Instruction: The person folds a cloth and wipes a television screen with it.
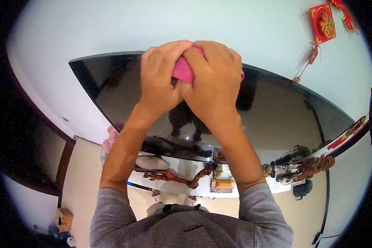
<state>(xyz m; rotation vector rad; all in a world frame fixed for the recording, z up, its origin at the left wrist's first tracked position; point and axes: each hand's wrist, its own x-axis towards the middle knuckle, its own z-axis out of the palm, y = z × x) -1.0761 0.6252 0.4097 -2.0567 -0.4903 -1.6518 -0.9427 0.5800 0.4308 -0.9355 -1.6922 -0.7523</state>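
Observation:
A pink cloth [183, 71] is bunched at the top edge of a large dark flat-screen television [277, 111]. My right hand [215, 78] is closed over the cloth, and a bit of pink shows past its outer side. Pressed close beside it, my left hand [161, 76] has its fingers curled and its thumb side against the same cloth. The fingertips of both hands are hidden behind the knuckles and the screen's upper edge. Both arms reach over the front of the glossy screen, which mirrors dark shapes.
Below the screen, a white cabinet top [186, 167] carries a branching dark wood carving [190, 180], a gold framed ornament [222, 185] and a brown carved piece [314, 167]. A red hanging decoration [323, 24] is on the wall. A cardboard box [63, 219] stands at lower left.

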